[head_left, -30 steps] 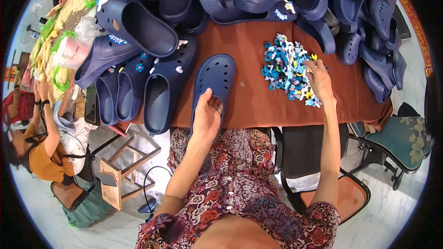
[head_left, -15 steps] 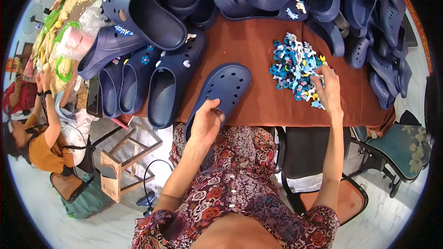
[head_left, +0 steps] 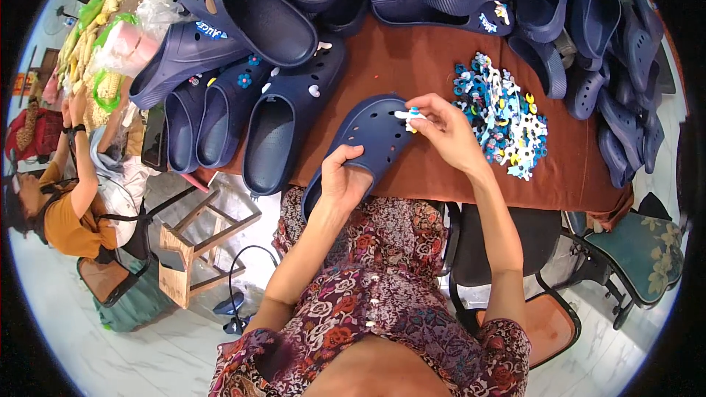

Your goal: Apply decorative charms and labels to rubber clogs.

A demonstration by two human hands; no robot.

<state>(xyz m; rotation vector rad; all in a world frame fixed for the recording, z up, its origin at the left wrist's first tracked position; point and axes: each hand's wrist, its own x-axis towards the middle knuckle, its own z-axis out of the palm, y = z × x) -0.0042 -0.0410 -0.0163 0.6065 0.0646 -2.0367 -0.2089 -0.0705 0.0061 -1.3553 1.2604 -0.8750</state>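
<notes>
While the left hand [head_left: 344, 180] grips the heel end of a navy clog [head_left: 364, 140] lying at the near edge of the brown-covered surface [head_left: 412, 66], the right hand [head_left: 445, 132] pinches a small white and blue charm [head_left: 409, 115] between fingertips right at the clog's perforated toe. Just to the right lies a loose heap of blue, white and yellow charms [head_left: 504, 114], spread directly on the cloth, not in any container. More navy clogs [head_left: 283, 121] lie to the left, some already bearing charms, and others are piled along the far and right edges [head_left: 588, 22]. Clear plastic bags [head_left: 136, 40] sit at far left, their contents too blurred to tell.
</notes>
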